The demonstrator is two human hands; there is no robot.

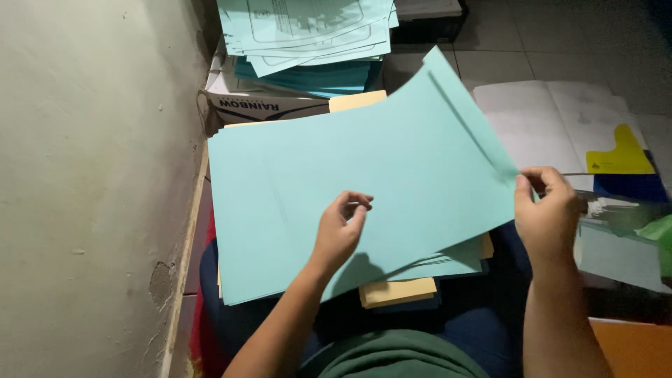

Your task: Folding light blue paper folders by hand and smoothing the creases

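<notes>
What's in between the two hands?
In the head view, only the big light blue sheet spans the gap between the left hand and the right hand, which pinches its edge. Nothing lies on that stretch.

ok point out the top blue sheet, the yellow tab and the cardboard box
blue sheet (pixel 392 175), head view, middle of its face
yellow tab (pixel 619 157), head view, centre of the yellow piece at right
cardboard box (pixel 266 107), head view, its front wall under the paper stack

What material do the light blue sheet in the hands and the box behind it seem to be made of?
The light blue sheet looks like thin matte card or heavy paper: it bends where the right hand pinches its edge, without shine. The box seems to be cardboard, judging by its dull printed face and worn corner.
</notes>
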